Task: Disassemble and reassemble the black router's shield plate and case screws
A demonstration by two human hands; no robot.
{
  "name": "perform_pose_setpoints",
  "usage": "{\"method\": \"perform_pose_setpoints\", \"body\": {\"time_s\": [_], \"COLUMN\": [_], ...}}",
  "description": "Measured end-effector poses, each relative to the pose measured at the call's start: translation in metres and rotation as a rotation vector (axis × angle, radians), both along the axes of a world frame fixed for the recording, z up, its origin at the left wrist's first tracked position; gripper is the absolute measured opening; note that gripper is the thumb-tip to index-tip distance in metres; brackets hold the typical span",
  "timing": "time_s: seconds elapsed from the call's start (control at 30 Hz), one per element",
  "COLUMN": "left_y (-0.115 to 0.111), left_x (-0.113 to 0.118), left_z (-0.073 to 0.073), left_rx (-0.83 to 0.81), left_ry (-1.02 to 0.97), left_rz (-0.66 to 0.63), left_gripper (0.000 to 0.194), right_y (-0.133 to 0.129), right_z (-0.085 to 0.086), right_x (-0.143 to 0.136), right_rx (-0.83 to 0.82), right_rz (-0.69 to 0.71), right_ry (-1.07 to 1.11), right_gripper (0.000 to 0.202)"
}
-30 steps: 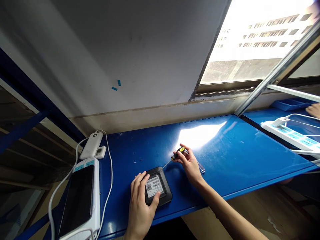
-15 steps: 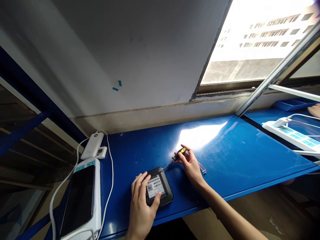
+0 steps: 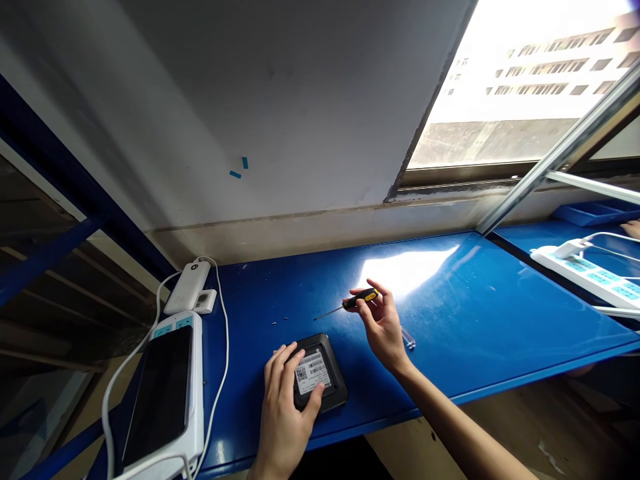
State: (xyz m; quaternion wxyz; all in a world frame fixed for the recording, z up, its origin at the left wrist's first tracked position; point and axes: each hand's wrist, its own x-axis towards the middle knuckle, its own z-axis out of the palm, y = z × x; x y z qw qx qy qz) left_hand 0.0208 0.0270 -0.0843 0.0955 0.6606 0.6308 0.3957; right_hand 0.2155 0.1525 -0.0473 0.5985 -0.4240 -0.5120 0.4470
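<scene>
Near left on the blue table (image 3: 280, 280), our left hand (image 3: 286, 407) lies spread over the black box (image 3: 336, 393), holding nothing closed; keep it pressing flat. Right of it, our right hand (image 3: 384, 327) pinches the screwdriver (image 3: 361, 299), tip clear of the box; seat it squarely.

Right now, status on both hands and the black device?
Left hand on black device. Right hand holds screwdriver, tip off device. Two tiny screws beyond device.

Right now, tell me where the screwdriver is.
In the head view, the screwdriver is in the right hand, just right of centre, its shaft pointing left, with its tip just beyond the far edge of the black box.
</scene>
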Motion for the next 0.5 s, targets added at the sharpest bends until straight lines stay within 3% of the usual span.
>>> {"method": "perform_pose_setpoints", "body": {"time_s": [0.27, 0.5], "left_y": [0.0, 0.0], "left_x": [0.0, 0.0], "left_z": [0.001, 0.003], "left_rx": [0.0, 0.001], "left_ry": [0.007, -0.006], "left_rz": [-0.003, 0.005], "left_gripper": [0.035, 0.032], "right_y": [0.018, 0.023], "right_z": [-0.01, -0.019], "right_x": [-0.052, -0.062], "right_rx": [0.006, -0.005], "right_rz": [0.137, 0.155], "right_ry": [-0.01, -0.039], "right_gripper": [0.044, 0.044]}}
